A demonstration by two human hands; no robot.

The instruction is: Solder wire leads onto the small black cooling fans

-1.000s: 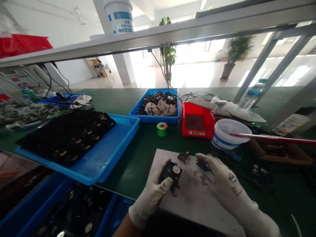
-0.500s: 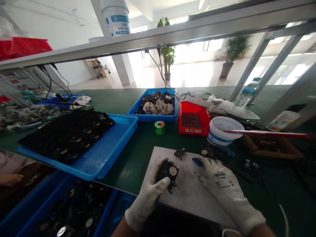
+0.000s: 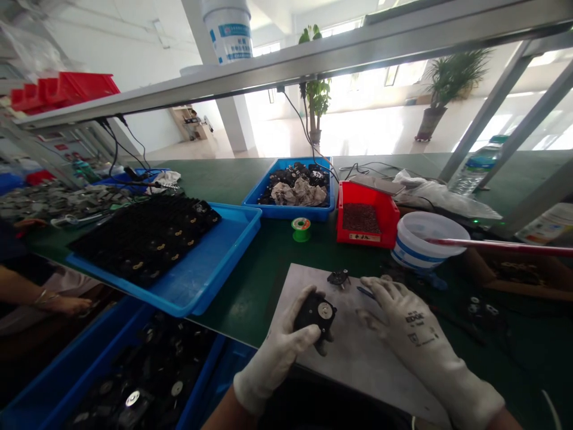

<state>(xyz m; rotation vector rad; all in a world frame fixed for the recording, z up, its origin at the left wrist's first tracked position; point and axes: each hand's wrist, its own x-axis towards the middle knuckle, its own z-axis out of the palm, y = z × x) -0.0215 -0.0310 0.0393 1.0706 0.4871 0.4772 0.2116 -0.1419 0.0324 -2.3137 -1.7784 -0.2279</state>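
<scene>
A white glove covers my left hand [image 3: 286, 340], which is wrapped round a black part [image 3: 314, 316] with a round silver disc, held over the pale board [image 3: 353, 364]. To the right, my right hand [image 3: 403, 322], also gloved, has its fingers spread low over the board. Its fingertips are beside a small dark blue piece [image 3: 366, 292]; whether they touch it I cannot tell. Near the board's back edge lies a smaller black part [image 3: 338, 278] with metal pins.
Behind the board stand a green solder spool [image 3: 301, 230], a red bin [image 3: 367, 215], a white bucket [image 3: 423, 239] and a blue tray of black parts [image 3: 250, 203]. A larger blue tray [image 3: 201, 269] is at left. Another person's hand [image 3: 71, 304] shows at far left.
The view has turned a little left, so most things appear shifted right. My left hand still holds the black part. The dark blue piece by my right fingertips looks narrower.
</scene>
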